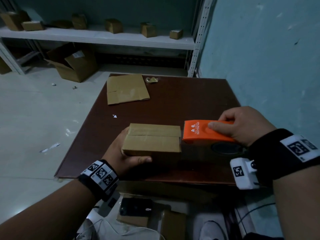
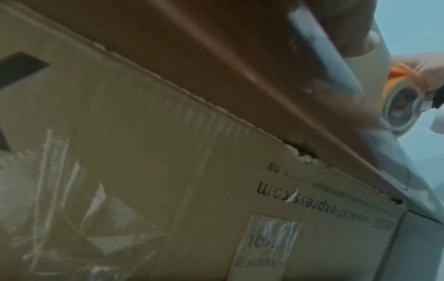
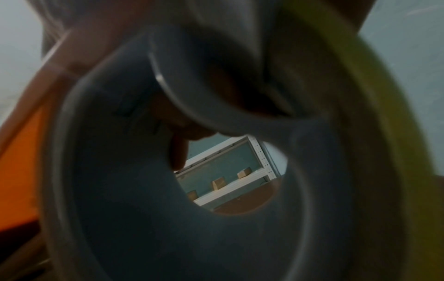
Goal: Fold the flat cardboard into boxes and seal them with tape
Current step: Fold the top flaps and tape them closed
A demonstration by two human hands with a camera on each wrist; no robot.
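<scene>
A small folded cardboard box (image 1: 153,140) sits near the front of the dark brown table (image 1: 190,101), its top flaps closed with clear tape along the seam. My left hand (image 1: 124,156) grips its left end, thumb on the near side. My right hand (image 1: 242,125) holds an orange tape dispenser (image 1: 204,134) whose toothed edge meets the box's right end. In the left wrist view the dispenser (image 2: 398,102) shows far right. The right wrist view is filled by the grey tape core (image 3: 168,190). A flat cardboard sheet (image 1: 126,89) lies at the table's far left.
A crumpled bit of tape (image 1: 152,80) lies at the table's back edge. Several small boxes stand on a white shelf (image 1: 103,37) behind, and an open carton (image 1: 74,64) sits on the floor. A phone (image 1: 135,207) and cardboard lie below the table's front edge. A blue wall is right.
</scene>
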